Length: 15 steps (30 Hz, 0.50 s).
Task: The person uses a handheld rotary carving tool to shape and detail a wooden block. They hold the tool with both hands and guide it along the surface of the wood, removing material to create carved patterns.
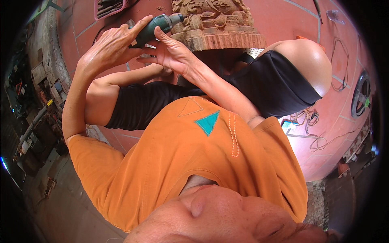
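My left hand (pixel 111 46) is wrapped around the body of a green power rotary tool (pixel 156 30) with a grey nose, its thumb along the top. The nose points right, at the side of a brown carved wooden piece (pixel 214 24). Whether the tip touches the wood I cannot tell. Just below the nose is my right hand (pixel 176 54), palm turned up and fingers stretched apart, its thumb against or very near the tool's underside. Deep relief covers the wood above a thick, rough-cut lower edge.
The wood stands on a red tiled floor (pixel 279 20) beyond my bent legs (pixel 300 65). A pink tray (pixel 109 9) of tools lies at the far left. Cables (pixel 314 125) and a black ring-shaped object (pixel 360 94) lie at right. Clutter (pixel 38 77) lines the left side.
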Available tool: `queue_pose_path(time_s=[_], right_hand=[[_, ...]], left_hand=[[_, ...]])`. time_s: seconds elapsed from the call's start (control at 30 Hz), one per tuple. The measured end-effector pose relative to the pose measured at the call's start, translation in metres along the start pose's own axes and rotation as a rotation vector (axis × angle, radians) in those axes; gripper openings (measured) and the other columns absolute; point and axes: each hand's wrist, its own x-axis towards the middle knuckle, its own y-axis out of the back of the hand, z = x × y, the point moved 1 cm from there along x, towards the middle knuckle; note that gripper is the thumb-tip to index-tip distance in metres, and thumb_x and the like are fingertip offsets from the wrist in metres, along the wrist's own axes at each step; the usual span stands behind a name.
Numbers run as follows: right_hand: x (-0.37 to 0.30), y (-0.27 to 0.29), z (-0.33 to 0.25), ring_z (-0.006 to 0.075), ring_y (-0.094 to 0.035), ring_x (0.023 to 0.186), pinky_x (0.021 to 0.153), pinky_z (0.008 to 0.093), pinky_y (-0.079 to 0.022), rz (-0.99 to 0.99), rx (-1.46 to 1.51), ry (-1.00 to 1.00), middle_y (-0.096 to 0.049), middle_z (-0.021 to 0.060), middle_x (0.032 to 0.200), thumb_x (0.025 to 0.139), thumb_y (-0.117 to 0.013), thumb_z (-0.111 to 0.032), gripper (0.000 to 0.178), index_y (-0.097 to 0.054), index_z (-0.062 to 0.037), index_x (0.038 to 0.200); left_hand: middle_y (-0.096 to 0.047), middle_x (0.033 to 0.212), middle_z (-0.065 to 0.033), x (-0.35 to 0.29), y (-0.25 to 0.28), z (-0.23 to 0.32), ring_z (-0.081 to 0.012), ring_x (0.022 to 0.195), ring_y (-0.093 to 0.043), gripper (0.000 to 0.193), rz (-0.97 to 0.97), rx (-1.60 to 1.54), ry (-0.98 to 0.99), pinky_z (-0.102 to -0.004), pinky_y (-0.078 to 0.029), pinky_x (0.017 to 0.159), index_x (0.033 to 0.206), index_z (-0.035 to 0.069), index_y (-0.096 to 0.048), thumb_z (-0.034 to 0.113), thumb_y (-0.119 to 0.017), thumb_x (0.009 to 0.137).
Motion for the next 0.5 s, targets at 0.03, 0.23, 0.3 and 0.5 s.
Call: queue_pose_path(time_s=[0.03,0.23,0.3,0.5], right_hand=[[-0.0002,0.0008,0.0002,0.0316,-0.059,0.109,0.096,0.0568,-0.048,-0.003,0.001,-0.001,-0.061,0.0116,0.118,0.084,-0.069,-0.038,0.053,-0.049,-0.0097,0.124],[-0.0015,0.0023,0.0012,0.0319,-0.059,0.11,0.097,0.057,-0.047,-0.016,-0.002,-0.008,-0.06,0.0119,0.119,0.085,-0.069,-0.038,0.055,-0.047,-0.0095,0.127],[-0.0021,0.0018,0.0003,0.0323,-0.059,0.11,0.097,0.0573,-0.047,-0.019,-0.008,-0.011,-0.059,0.0119,0.119,0.085,-0.069,-0.038,0.056,-0.047,-0.0094,0.127],[-0.005,0.0028,0.0014,0.0336,-0.057,0.112,0.097,0.0581,-0.047,-0.01,-0.006,-0.015,-0.058,0.012,0.121,0.084,-0.069,-0.038,0.057,-0.046,-0.0091,0.128]], left_hand=[[-0.062,0.084,-0.0201,0.0002,-0.0003,0.0002,-0.0376,0.074,-0.064,0.08,-0.007,0.002,0.004,-0.0451,-0.051,0.065,0.147,0.023,-0.031,0.026,-0.071,0.078],[-0.062,0.085,-0.0202,-0.0004,-0.0018,0.0005,-0.0375,0.075,-0.064,0.08,-0.011,0.01,0.002,-0.0453,-0.051,0.065,0.147,0.022,-0.031,0.025,-0.071,0.078],[-0.062,0.085,-0.0203,-0.0007,-0.0009,0.0013,-0.0376,0.075,-0.064,0.079,-0.008,0.012,-0.002,-0.0454,-0.051,0.065,0.147,0.022,-0.031,0.025,-0.071,0.078],[-0.063,0.085,-0.0207,-0.0019,-0.0006,0.0052,-0.038,0.075,-0.065,0.077,-0.007,-0.001,-0.007,-0.0457,-0.051,0.065,0.146,0.021,-0.032,0.026,-0.071,0.079]])
